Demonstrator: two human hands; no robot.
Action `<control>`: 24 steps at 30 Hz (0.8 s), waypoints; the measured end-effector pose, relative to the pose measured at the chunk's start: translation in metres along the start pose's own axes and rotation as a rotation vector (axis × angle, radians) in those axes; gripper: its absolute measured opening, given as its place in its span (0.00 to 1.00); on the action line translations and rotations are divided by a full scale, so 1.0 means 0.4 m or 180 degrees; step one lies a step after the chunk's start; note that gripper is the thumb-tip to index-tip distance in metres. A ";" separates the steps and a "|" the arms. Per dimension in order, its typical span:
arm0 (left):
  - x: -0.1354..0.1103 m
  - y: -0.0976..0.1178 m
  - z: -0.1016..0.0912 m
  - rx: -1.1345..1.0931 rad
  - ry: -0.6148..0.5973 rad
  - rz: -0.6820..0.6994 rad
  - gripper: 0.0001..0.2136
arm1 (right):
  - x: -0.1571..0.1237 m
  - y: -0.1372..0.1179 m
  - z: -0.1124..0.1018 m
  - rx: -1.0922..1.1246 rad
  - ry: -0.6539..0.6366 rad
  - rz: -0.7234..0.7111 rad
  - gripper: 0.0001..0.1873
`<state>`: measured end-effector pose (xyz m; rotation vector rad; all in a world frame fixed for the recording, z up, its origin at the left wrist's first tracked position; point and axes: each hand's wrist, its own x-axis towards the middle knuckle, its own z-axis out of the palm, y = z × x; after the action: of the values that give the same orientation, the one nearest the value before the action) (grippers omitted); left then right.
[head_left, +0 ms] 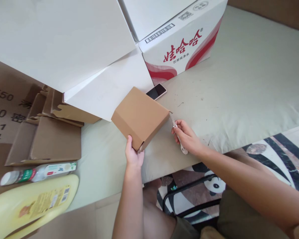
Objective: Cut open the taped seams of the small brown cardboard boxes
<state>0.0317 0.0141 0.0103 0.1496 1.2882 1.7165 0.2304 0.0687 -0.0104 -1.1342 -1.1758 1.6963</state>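
Note:
A small brown cardboard box [142,116] is tilted in front of me over the pale cloth surface. My left hand [134,154] grips its near corner, thumb on top and the other fingers hidden beneath. In my right hand [186,136] is a white utility knife [183,147], fingers wrapped round its handle. The knife's tip is at the box's right corner, where a small dark strip or cut edge sticks out; I cannot tell whether the blade touches it. Beyond the box lies a phone [157,91], partly covered by it.
A white carton with red lettering [181,49] stands at the back, beside a large white panel [59,36]. Folded brown cardboard [57,139], a clear bottle [39,172] and a yellow jug [39,202] are at left. Below the surface's edge is a panda-patterned mat [214,184].

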 end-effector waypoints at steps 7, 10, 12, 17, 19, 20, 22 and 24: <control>-0.002 0.001 -0.003 0.0001 -0.0022 0.0049 0.16 | 0.003 0.014 0.000 0.0043 -0.0019 -0.0103 0.13; -0.003 0.003 -0.004 0.0007 -0.0035 0.0030 0.15 | 0.002 0.009 0.002 0.0041 -0.0013 -0.0071 0.14; -0.004 0.004 -0.003 -0.0009 -0.0023 0.0020 0.14 | 0.001 0.005 0.003 0.0023 -0.0014 -0.0068 0.14; -0.006 0.004 -0.001 -0.0006 -0.0002 0.0007 0.14 | -0.002 0.001 0.004 -0.0020 -0.0021 -0.0091 0.15; -0.006 0.004 -0.003 0.0012 -0.0021 0.0016 0.15 | -0.002 0.002 0.004 -0.0015 -0.0024 -0.0087 0.14; -0.006 0.004 -0.004 0.0028 -0.0037 0.0022 0.15 | -0.002 0.003 0.005 -0.0010 -0.0026 -0.0078 0.14; -0.004 0.003 -0.006 0.0067 -0.0068 0.0035 0.17 | -0.002 0.003 0.004 -0.0001 -0.0032 -0.0051 0.14; -0.003 0.002 -0.007 0.0082 -0.0067 0.0040 0.18 | -0.002 0.003 0.004 0.0000 -0.0045 -0.0023 0.14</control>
<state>0.0303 0.0112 0.0103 0.1905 1.2967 1.7053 0.2290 0.0672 -0.0109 -1.1182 -1.1872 1.7014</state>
